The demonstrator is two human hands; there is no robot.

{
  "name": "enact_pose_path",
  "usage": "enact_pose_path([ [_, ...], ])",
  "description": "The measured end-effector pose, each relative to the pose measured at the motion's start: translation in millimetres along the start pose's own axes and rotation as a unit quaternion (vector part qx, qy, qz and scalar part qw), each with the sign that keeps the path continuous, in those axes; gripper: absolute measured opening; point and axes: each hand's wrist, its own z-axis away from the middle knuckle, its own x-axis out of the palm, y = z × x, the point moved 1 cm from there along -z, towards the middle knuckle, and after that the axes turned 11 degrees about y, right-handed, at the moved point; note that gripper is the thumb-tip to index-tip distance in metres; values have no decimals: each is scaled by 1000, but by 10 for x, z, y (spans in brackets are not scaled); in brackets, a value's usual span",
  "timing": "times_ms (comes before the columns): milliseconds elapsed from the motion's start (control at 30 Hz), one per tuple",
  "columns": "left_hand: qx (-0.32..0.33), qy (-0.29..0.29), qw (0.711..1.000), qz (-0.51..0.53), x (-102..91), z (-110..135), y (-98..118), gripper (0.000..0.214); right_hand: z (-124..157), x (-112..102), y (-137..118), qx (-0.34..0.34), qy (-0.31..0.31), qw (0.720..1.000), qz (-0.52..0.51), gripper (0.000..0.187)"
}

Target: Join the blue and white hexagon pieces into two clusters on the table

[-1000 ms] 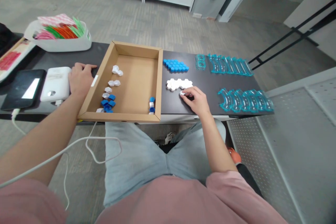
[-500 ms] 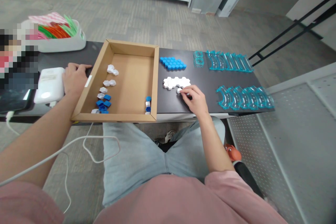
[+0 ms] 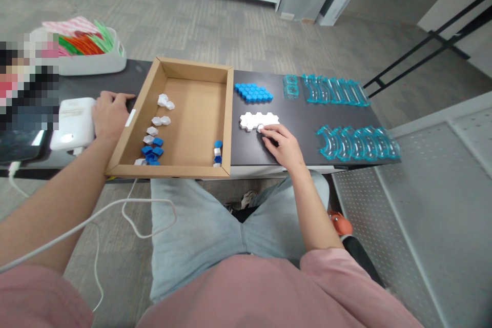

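My right hand (image 3: 286,147) is over the dark table, its index fingertip on a white hexagonal piece (image 3: 260,127) at the front edge of a flat white hexagon cluster (image 3: 253,120). The thumb stays apart below, so nothing is pinched. Behind that cluster lies a block of blue hexagonal pieces (image 3: 253,93) fitted side by side. My left hand (image 3: 110,115) rests on the table with fingers stretched out, against the left side of a cardboard box (image 3: 227,113). Inside the box are loose white pieces (image 3: 164,120) and blue pieces (image 3: 150,151) along the left, with several more at the right wall.
Rows of clear teal plastic parts (image 3: 334,90) and curved teal parts (image 3: 357,143) stand at the right. On the left are a white power bank (image 3: 74,122), with a white cable (image 3: 115,204) hanging across my lap, and a white basket (image 3: 94,65) of colourful strips.
My right hand has moved slightly left and parted its thumb from the index finger. The white piece it held now sits against the white cluster. My left hand stays put.
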Motion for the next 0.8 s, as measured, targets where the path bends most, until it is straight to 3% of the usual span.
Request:
enact_pose_path([
  [233, 5, 14, 1000, 9, 21, -11, -17, 75, -12, -3, 6, 27, -21, 999, 6, 30],
  [800, 6, 15, 1000, 9, 49, -32, -43, 82, -36, -10, -18, 23, -25, 999, 4, 33],
])
